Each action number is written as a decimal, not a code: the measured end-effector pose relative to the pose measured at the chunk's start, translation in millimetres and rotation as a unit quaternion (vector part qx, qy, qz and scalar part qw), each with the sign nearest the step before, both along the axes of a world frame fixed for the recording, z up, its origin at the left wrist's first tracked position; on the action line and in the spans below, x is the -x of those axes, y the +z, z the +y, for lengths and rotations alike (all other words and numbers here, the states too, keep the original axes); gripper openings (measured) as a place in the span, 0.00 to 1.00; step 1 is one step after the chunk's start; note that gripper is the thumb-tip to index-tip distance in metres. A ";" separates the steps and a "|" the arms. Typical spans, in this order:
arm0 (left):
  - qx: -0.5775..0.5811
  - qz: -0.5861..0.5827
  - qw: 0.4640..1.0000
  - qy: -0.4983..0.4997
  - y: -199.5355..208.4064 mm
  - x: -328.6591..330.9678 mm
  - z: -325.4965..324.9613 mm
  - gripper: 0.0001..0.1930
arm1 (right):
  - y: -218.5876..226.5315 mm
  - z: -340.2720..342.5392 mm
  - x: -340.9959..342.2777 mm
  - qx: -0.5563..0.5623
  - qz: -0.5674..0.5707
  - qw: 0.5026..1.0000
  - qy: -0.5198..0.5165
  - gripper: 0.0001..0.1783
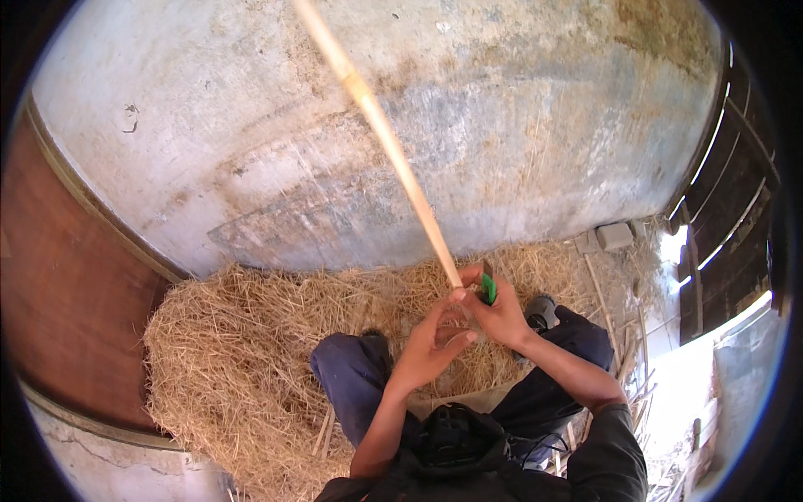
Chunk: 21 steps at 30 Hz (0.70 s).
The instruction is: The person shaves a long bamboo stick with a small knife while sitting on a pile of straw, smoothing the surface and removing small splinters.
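Note:
A long, pale bamboo strip with a raised node slants up from my hands, past the wall, to the top edge. Its upper length is smeared by motion. My left hand has its fingers curled at the strip's lower end, while its thumb stands apart. Close beside it, my right hand is closed around a small green-handled tool, which looks like a knife with a dark blade. The fingertips of both hands meet at the strip's end, and the exact grip there is partly hidden.
Loose straw covers the floor around my spread legs. A stained wall rises ahead, with a brown panel at left. At right are a grey block, thin sticks and dark slatted boards.

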<state>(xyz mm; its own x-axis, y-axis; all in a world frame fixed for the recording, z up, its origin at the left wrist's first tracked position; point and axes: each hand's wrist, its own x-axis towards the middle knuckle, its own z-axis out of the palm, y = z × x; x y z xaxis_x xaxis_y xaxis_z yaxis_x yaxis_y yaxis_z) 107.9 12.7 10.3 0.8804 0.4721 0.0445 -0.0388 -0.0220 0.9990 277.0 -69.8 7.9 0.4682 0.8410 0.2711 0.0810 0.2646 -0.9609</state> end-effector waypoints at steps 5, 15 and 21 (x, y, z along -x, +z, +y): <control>-0.177 0.107 0.978 -0.027 -3.2 -1.3 -0.7 0.20 | 14.9 -2.2 -12.0 -0.035 -0.035 0.996 -0.068 0.13; -0.349 0.020 0.935 0.053 -8.1 -14.5 -1.4 0.11 | 21.3 -6.6 -15.6 -0.041 -0.032 0.995 -0.084 0.14; -0.016 0.047 0.997 -0.063 -13.3 -8.9 0.6 0.16 | 28.0 -10.4 -21.6 -0.039 0.045 0.994 -0.093 0.17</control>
<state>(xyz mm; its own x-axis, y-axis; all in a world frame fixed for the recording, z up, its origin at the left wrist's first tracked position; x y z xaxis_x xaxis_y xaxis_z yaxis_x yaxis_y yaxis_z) 116.9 13.2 -2.9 0.9338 0.3568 -0.0281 0.0508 -0.0544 0.9972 298.6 -80.2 35.9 0.6386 0.7158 0.2826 0.0508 0.3272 -0.9436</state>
